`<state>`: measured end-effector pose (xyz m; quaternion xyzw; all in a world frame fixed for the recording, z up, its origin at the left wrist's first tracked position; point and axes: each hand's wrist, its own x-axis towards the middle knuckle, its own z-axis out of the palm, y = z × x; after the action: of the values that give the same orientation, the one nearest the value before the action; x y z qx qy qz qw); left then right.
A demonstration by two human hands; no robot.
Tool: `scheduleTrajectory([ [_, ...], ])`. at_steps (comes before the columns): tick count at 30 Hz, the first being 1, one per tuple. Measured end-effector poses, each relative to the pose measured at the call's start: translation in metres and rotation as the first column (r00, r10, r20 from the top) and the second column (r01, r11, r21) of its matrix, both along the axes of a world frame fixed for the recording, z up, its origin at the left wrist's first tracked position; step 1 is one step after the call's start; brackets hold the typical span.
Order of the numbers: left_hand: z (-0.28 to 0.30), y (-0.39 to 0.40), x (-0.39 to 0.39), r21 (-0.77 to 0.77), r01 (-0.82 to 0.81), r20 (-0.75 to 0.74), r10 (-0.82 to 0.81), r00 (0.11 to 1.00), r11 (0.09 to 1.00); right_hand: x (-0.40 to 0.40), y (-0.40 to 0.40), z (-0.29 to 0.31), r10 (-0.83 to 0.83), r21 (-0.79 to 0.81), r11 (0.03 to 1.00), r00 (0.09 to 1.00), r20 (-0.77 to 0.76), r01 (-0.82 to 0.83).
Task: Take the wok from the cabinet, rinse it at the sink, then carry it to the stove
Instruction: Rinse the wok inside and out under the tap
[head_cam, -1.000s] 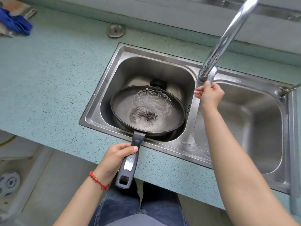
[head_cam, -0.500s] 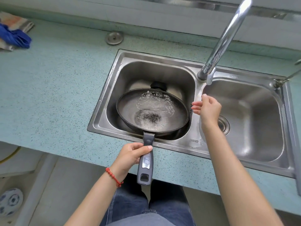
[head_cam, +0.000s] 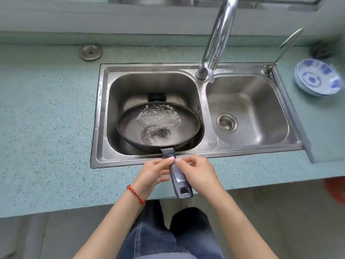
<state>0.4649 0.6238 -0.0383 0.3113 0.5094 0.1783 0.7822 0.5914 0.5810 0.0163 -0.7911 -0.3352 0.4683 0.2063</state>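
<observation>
wok (head_cam: 158, 126): dark, round, shallow water inside, in left sink (head_cam: 104, 116) basin | left hand (head_cam: 153, 174): grasping grey handle (head_cam: 179, 176) | right hand (head_cam: 197, 174): grasping handle too

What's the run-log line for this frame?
phase: rinse | wok: in left basin, holds water | left hand: on handle | right hand: on handle

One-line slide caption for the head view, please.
Both hands, left and right, grip the wok handle; water sits in it over the left basin of the sink.
</observation>
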Motion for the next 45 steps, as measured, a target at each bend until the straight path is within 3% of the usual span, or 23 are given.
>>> scheduleTrajectory([
  [2,0.0,0.002,0.002,-0.047,-0.017,0.036,0.018,0.999,0.999,-0.008,0.0,0.003,0.015,-0.055,0.998,0.999,-0.035,-0.017],
  [4,0.004,0.001,0.005,-0.084,-0.038,0.072,0.044,0.996,0.996,-0.016,0.0,0.004,-0.045,-0.1,0.995,0.975,-0.217,0.023],
  [7,0.007,-0.005,0.008,-0.061,-0.071,0.097,0.076,0.992,0.996,-0.023,0.0,0.007,-0.182,-0.134,0.982,0.86,-0.477,0.134],
  [25,0.022,-0.051,0.008,0.122,-0.207,0.201,0.18,0.963,0.971,-0.014,-0.058,0.029,-0.031,0.152,0.979,0.837,-0.547,0.135],
  [30,0.029,-0.063,0.013,-0.032,-0.253,0.277,0.252,0.927,0.967,-0.013,-0.079,0.026,-0.013,0.222,0.957,0.789,-0.614,0.188],
  [36,0.038,-0.068,0.017,-0.243,-0.29,0.44,0.372,0.817,0.926,-0.012,-0.092,0.022,0.037,0.27,0.935,0.694,-0.719,0.23],
  [42,0.046,-0.068,0.019,-0.06,-0.306,0.375,0.306,0.875,0.95,-0.008,-0.096,0.02,0.074,0.279,0.924,0.592,-0.802,0.262],
  [45,0.051,-0.069,0.021,0.024,-0.334,0.337,0.307,0.89,0.942,-0.005,-0.097,0.018,0.08,0.28,0.926,0.594,-0.8,0.252],
])
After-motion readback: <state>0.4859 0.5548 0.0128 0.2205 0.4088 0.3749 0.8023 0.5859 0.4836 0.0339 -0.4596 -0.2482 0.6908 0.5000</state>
